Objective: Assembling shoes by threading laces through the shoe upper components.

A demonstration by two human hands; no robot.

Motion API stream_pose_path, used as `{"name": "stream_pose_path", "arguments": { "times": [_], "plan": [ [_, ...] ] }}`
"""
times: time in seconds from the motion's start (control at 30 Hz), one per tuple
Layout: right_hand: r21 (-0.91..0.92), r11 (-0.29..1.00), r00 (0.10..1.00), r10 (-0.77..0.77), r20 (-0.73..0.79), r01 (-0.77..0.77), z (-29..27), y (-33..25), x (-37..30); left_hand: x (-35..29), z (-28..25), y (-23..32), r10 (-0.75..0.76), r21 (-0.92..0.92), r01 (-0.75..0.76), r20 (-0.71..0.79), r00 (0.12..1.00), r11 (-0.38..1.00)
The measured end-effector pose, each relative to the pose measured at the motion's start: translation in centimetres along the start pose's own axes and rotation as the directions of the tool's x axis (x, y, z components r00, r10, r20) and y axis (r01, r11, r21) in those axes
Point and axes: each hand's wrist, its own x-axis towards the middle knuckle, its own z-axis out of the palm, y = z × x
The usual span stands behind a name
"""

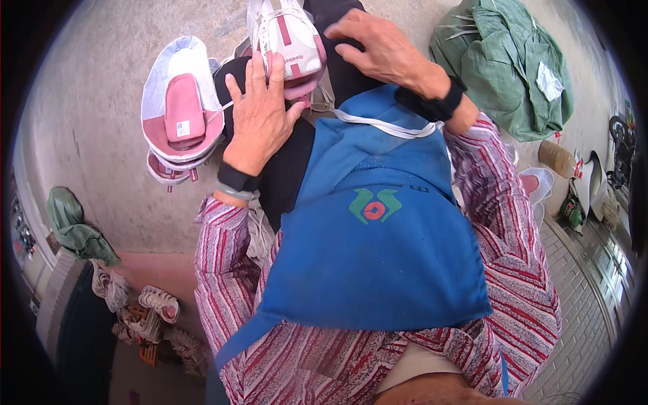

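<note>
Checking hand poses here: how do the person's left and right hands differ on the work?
The left hand lies flat, fingers pointing up beside the pink-and-white shoe upper; the right hand reaches in from the right, fingers curled over the upper's side. The left is nearer the stacked uppers. Both wear black wristbands.

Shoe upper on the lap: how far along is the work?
Done, apparently: pink-and-white uppers lie stacked at the person's left. In hand: both the left hand and right hand press on a white-and-pink shoe upper over the dark lap. Left: more pieces heaped on the floor, seemingly untouched.
</note>
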Motion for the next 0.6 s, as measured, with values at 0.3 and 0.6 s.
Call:
{"name": "stream_pose_path", "arguments": {
  "times": [0.3, 0.6],
  "plan": [
    [-0.172, 0.948, 0.871, -0.16, 0.465, 0.267, -0.4, -4.0, -7.6, -6.8, -0.7, -2.3, -0.254, -0.249, 0.179, -0.313, 0.915, 0.952],
    [0.226, 0.949, 0.921, 0.125, 0.369, -0.219, -5.4, -5.1, -5.4, -2.3, -1.4, 6.0, -0.14, -0.727, 0.02, -0.105, 0.985, 0.686]
  ]
}}
